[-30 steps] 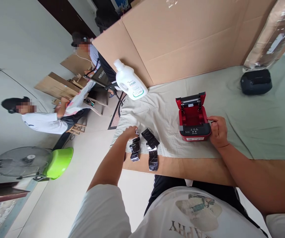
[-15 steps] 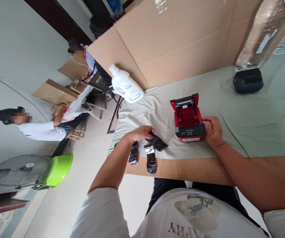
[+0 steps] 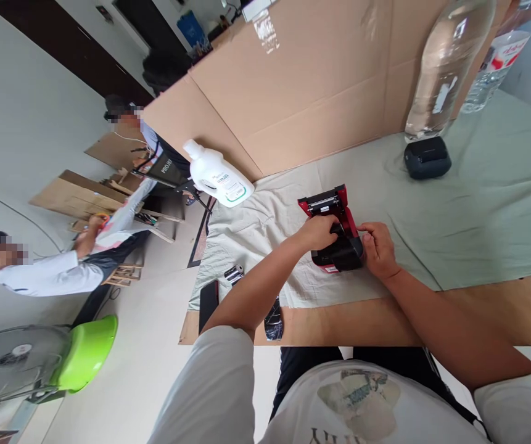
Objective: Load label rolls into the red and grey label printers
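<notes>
Left hand (image 3: 317, 232) covers the red printer (image 3: 334, 237) compartment; any contents unseen. Black strip (image 3: 273, 319) partly hidden behind forearm. Fan (image 3: 1, 370) cropped at the left edge.

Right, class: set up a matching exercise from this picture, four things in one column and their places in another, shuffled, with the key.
Things
1. red printer
2. white jug
3. black device
4. green basin

Places
a. on the floor beside the fan
b. between the left hand and right hand
c. at the cloth's far left corner, by the cardboard wall
d. at the foot of a clear bottle

Pairs: 1-b, 2-c, 3-d, 4-a
</notes>
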{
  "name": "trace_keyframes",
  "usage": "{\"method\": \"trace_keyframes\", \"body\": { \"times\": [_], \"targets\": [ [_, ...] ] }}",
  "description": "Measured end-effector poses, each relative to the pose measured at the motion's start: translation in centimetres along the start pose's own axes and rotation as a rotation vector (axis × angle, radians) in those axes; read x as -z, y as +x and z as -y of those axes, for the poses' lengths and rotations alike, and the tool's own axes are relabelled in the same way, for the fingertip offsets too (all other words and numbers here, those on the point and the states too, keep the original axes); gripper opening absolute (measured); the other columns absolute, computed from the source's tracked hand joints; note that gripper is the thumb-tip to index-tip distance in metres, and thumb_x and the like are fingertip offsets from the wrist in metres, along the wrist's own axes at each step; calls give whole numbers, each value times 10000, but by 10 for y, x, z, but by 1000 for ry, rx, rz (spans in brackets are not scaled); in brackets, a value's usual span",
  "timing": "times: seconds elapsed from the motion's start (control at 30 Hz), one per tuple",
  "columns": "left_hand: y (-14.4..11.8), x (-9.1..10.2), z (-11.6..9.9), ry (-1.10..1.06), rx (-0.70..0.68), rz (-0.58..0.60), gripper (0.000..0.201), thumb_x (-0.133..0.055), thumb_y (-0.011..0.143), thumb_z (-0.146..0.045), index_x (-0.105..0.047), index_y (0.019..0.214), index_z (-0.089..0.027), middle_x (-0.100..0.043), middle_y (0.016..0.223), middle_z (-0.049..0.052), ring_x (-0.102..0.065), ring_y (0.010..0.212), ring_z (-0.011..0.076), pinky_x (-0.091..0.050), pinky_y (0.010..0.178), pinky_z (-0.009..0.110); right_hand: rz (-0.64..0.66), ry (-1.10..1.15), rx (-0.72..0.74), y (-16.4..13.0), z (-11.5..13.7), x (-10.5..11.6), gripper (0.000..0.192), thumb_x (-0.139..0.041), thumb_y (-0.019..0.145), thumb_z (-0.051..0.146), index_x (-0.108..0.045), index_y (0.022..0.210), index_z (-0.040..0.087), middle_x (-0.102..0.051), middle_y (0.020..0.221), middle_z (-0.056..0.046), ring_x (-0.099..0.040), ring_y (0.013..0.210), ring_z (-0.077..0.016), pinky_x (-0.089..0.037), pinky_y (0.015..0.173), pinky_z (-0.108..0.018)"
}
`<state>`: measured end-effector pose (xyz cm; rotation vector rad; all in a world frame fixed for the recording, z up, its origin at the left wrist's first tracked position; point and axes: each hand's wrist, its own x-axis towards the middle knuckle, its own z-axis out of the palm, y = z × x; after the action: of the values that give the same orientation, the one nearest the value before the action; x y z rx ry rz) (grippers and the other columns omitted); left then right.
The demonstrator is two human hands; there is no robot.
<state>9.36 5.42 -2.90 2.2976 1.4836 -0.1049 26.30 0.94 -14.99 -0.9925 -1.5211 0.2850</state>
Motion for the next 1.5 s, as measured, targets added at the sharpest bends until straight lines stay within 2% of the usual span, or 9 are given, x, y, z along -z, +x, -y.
{"method": "trace_keyframes", "body": {
  "times": [0.17, 0.33, 0.53, 0.63, 0.7, 0.8, 0.97, 1.2, 1.5],
  "targets": [
    [12, -6, -7, 203, 51, 86, 246, -610, 835, -233, -677, 1064, -180, -738, 1114, 104, -668, 1098, 294, -464, 1009, 438, 63, 6, 150, 4, 12, 7, 331, -422, 974, 462, -659, 1057, 246, -664, 1102, -102, -593, 1049, -273, -483, 923, -503],
    [10, -10, -5, 163, 44, 26, 239, -618, 844, -242, -690, 1062, -173, -741, 1097, 103, -676, 1076, 288, -488, 990, 427, 151, -25, 271, 1, 16, 7, 303, -595, 872, 546, -714, 951, 279, -642, 1166, -83, -559, 1125, -293, -489, 957, -518],
    [-20, -12, 4, -109, -124, -469, 287, -431, 940, -186, -681, 1081, -193, -717, 1130, 87, -660, 1071, 205, -498, 992, 350, 164, -25, 299, 2, 18, 9, 248, -687, 829, 501, -726, 946, 286, -647, 1166, -80, -553, 1140, -290, -488, 966, -510],
    [-26, -10, 16, -106, -165, -781, 345, -418, 983, -338, -630, 1203, -179, -637, 1287, 135, -542, 1267, 253, -393, 1112, 420, 150, -30, 331, 2, 19, 9, 224, -693, 828, 478, -727, 925, 279, -661, 1113, -78, -565, 1115, -286, -502, 939, -498],
    [-25, -11, 25, -88, -113, -871, 484, -386, 993, -477, -539, 1343, -180, -542, 1417, 159, -422, 1387, 288, -305, 1162, 471, 144, -24, 345, 1, 20, 9, 209, -699, 828, 463, -728, 925, 281, -667, 1086, -75, -570, 1104, -280, -505, 930, -489],
    [-26, -22, 33, -130, -77, -858, 638, -221, 1004, -588, -442, 1432, -170, -525, 1422, 180, -450, 1362, 271, -320, 1136, 450, 154, -20, 330, 0, 20, 8, 203, -710, 821, 456, -726, 934, 288, -669, 1083, -70, -571, 1104, -276, -499, 939, -485],
    [-52, -58, 27, -196, -126, -881, 645, -125, 1012, -558, -581, 1239, -163, -662, 1180, 153, -587, 1177, 243, -370, 1056, 415, 136, -57, 307, -1, 21, 9, 249, -710, 815, 468, -700, 985, 288, -664, 1114, -76, -577, 1118, -288, -494, 947, -496],
    [-62, -110, 19, -236, -116, -976, 633, -150, 994, -597, -546, 1240, -170, -621, 1238, 178, -507, 1332, 281, -363, 1085, 476, 109, -85, 303, 1, 19, 2, 645, -674, 797, 626, -518, 1292, 242, -641, 1206, -140, -595, 1163, -347, -495, 975, -558],
    [-48, -126, 21, -323, -137, -1130, 497, -210, 994, -511, -515, 1211, -183, -629, 1180, 163, -536, 1297, 288, -375, 1089, 524, 39, -175, 339, -1, 15, -3, 677, -697, 771, 651, -546, 1264, 213, -711, 1055, -123, -660, 1057, -333, -478, 902, -494]
  ]
}}
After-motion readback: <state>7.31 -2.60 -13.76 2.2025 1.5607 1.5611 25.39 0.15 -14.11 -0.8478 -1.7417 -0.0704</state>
